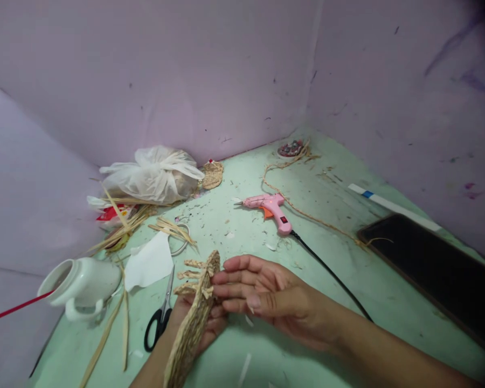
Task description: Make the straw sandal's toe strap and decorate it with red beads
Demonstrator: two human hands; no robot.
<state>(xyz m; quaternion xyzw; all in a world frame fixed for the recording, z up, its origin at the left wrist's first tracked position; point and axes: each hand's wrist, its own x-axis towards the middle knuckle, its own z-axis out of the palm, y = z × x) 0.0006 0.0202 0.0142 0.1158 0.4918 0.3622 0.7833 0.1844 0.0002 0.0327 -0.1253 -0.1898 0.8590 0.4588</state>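
A woven straw piece (194, 318) stands on edge near the front of the green table, with short braided tabs sticking out at its top. My left hand (212, 326) sits under and behind it, fingers curled round its lower side. My right hand (267, 293) lies flat against its right face, fingers stretched out and together, tips touching the weave. A pink glue gun (271, 207) rests on the table beyond my right hand, its black cord (331, 275) running past my right wrist.
Black-handled scissors (161, 312), a white paper scrap (149, 261) and a tipped white jug (83, 285) lie to the left. Loose straw strips (125, 226), a plastic bag (153, 175) and a small woven disc (212, 174) sit behind. A dark phone (432, 269) and twine (303, 213) lie right.
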